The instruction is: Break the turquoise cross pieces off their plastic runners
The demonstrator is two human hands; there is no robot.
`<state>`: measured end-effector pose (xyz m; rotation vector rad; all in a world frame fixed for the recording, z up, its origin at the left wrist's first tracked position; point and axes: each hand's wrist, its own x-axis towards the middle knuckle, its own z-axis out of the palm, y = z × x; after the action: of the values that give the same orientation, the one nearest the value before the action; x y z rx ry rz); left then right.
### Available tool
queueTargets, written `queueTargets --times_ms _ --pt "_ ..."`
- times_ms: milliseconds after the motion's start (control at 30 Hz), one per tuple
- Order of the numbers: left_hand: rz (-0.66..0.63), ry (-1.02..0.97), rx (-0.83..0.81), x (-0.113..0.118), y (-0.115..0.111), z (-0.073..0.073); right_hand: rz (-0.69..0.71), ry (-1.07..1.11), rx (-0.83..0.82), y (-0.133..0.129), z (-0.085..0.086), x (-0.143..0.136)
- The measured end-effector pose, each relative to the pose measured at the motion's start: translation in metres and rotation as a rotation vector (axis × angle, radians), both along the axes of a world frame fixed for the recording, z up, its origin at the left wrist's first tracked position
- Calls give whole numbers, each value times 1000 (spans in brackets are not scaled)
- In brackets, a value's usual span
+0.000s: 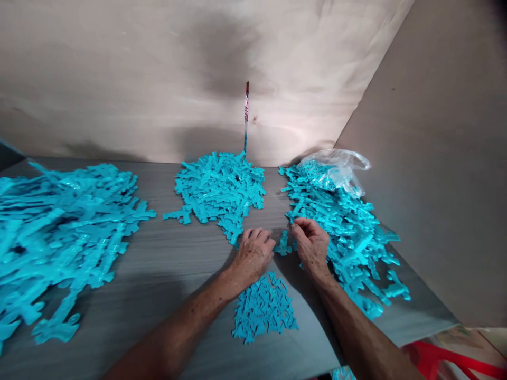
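Note:
My left hand (pixel 255 253) rests near the middle of the grey table, its fingers bent and their tips hidden beneath it, beside the lower tip of the middle turquoise pile (pixel 219 187). To its right, my right hand (pixel 311 243) is closed in a pinch at the edge of the right turquoise pile (pixel 348 232); whatever it pinches is too small to make out. A single turquoise piece (pixel 282 244) lies flat between the two hands. Nearer the camera, below my left hand, is a heap of small turquoise scraps (pixel 263 309).
A large pile of long turquoise pieces (pixel 67 227) covers the left side. A clear plastic bag (pixel 336 169) lies on the right pile. One thin patterned stick (pixel 246 116) stands behind the middle pile. Wooden panels (pixel 158 79) rise behind and right. Something red (pixel 443 359) is at lower right.

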<state>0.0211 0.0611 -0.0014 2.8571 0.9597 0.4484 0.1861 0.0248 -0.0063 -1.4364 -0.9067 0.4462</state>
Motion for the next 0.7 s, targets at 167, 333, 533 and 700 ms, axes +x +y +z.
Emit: queueTargets --times_ms 167,333,533,700 --pt "-8 -16 -25 -6 -2 1 12 8 -3 0 1 -1" --pt "-24 -12 -26 -6 -1 2 25 9 -5 2 -1 -1" --pt "-45 -4 -12 -11 0 2 27 18 0 3 -3 0" --pt "-39 -20 -19 -6 -1 4 31 11 -6 3 -3 -1"
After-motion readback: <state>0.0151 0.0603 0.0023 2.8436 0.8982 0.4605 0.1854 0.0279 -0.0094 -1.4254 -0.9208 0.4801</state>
